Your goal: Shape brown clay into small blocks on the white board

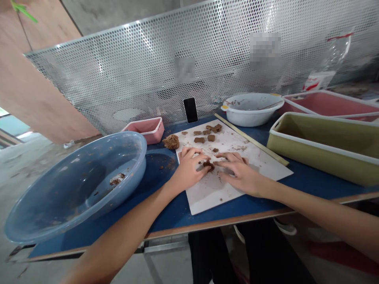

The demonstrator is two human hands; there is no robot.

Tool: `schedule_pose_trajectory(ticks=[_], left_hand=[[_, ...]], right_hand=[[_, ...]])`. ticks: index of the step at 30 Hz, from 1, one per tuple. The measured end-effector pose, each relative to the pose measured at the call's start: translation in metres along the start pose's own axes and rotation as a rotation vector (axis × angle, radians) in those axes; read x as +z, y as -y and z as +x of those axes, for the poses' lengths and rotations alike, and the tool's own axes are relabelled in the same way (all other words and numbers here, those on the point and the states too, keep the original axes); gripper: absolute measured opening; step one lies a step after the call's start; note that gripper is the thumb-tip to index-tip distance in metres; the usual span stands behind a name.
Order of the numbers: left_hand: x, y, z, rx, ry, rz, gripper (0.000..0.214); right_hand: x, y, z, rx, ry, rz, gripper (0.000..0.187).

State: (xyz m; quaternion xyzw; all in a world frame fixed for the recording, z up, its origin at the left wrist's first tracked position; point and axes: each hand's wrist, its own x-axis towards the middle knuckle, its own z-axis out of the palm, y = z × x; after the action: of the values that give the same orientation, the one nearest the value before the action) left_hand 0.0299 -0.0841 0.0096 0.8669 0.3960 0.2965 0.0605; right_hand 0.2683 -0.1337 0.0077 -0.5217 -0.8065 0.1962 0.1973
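On the white board (204, 197) lies a small dark brown, crumbly clay-like lump (211, 165). My left hand (189, 169) has its thumb and fingers curved around the lump's left side, gripping it. To the right, my right hand (239, 171) rests with fingers spread, the index fingertip close beside the lump; whether it touches cannot be made out. Beyond the hands sit several shaped brown pieces (199, 140) in loose rows, with crumbs scattered around. A larger rough brown ball (171, 142) sits at the board's left edge.
A large blue basin (133, 157) stands left, with a small pink tub (155, 136) behind it. A phone (190, 110) leans on the perforated metal panel (133, 71). A pale stick (251, 140) crosses the board's right side. Right are a white basin (251, 118) and a green planter (319, 157).
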Motion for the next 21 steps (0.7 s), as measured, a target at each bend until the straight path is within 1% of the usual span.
schedule_pose_trajectory(ticks=[1,3,7,9,14,21], left_hand=[[-0.002,0.000,0.001,0.045,0.002,0.036,0.015],[-0.004,0.000,0.002,0.082,0.017,0.078,0.014],[-0.002,0.000,0.003,0.097,0.066,0.068,0.016],[0.000,0.001,0.003,0.096,0.072,0.047,0.016],[0.004,0.004,0.004,0.070,0.053,0.039,0.017],[0.006,0.006,0.005,0.089,0.023,0.039,0.019]], right_hand=[[0.001,0.000,0.000,-0.009,-0.005,0.006,0.040],[0.002,0.000,-0.001,-0.022,-0.011,0.006,0.036],[0.001,0.002,-0.003,-0.033,-0.017,-0.007,0.033],[0.000,0.002,-0.004,-0.035,-0.014,-0.010,0.032],[0.001,0.003,-0.004,-0.029,-0.003,-0.014,0.035],[0.002,0.005,-0.006,-0.042,-0.006,-0.031,0.034]])
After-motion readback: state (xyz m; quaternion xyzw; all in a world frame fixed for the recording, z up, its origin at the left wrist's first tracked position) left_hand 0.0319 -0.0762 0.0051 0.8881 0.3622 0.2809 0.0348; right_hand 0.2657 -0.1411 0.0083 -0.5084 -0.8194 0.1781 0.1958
